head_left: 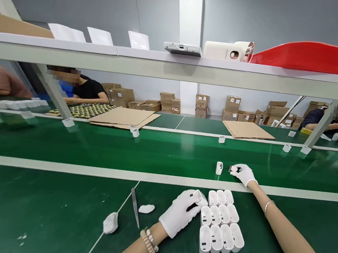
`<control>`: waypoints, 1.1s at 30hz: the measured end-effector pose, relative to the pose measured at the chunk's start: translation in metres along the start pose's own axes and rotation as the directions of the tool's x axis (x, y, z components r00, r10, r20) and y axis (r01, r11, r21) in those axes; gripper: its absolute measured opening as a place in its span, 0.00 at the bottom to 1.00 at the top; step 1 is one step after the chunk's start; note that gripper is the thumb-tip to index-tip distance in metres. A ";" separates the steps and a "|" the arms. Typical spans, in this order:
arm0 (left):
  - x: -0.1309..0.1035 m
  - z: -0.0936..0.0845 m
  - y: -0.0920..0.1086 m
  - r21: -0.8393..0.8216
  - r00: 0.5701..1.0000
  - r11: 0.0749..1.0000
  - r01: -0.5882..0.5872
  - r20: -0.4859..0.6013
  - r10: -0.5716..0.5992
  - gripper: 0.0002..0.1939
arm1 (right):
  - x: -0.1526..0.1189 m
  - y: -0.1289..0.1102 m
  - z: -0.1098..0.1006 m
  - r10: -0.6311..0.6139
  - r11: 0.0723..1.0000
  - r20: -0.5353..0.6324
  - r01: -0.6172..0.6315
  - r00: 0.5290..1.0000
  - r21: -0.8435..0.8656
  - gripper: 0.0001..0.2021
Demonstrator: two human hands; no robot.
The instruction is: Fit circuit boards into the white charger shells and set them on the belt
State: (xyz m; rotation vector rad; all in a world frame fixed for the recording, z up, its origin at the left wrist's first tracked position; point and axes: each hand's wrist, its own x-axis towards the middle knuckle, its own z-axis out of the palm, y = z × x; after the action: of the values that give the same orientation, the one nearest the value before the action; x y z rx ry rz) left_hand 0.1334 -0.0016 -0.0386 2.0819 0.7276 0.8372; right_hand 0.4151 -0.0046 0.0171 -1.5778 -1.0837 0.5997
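My left hand (pixel 181 210), in a white glove, is closed on a small white plastic casing (pixel 197 194) just left of a block of similar open casings (pixel 215 239). Those stand in rows with their hollow sides up; some have dark slots inside. Out over the green belt, my right hand (pixel 244 173), also gloved, pinches a small dark-and-metal part (pixel 231 169) that looks like a little circuit board. Left of that part, apart from it, one white casing (pixel 219 168) stands upright with something dark inside its top.
Tweezers (pixel 135 208) lie left of my left hand, near a white scrap (pixel 146 208) and a crumpled white lump (pixel 110 223). White rails edge the belt (pixel 87 147). A shelf (pixel 179 67) crosses overhead. Cardboard sheets (pixel 122 116) and co-workers (pixel 92 90) are across the belt.
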 end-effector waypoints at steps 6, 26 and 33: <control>0.007 -0.009 0.015 -0.390 0.981 0.919 0.055 -0.153 -0.124 0.09 | 0.013 -0.008 -0.008 0.010 0.986 0.044 -0.017 0.999 0.165 0.16; -0.013 -0.065 0.139 0.337 0.893 0.848 -0.409 -0.042 0.447 0.23 | -0.143 -0.123 -0.014 -0.633 0.771 0.210 0.582 0.745 0.256 0.19; -0.027 -0.072 0.152 0.056 0.981 0.989 0.138 0.130 -0.144 0.15 | -0.152 -0.123 -0.016 -0.716 0.696 0.222 0.654 0.662 0.296 0.20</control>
State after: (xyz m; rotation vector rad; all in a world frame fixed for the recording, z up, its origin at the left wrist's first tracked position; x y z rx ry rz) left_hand 0.0950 -0.0726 0.1116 2.0784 0.8174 0.6012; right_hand 0.3179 -0.1444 0.1145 -0.7895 -1.7035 0.4141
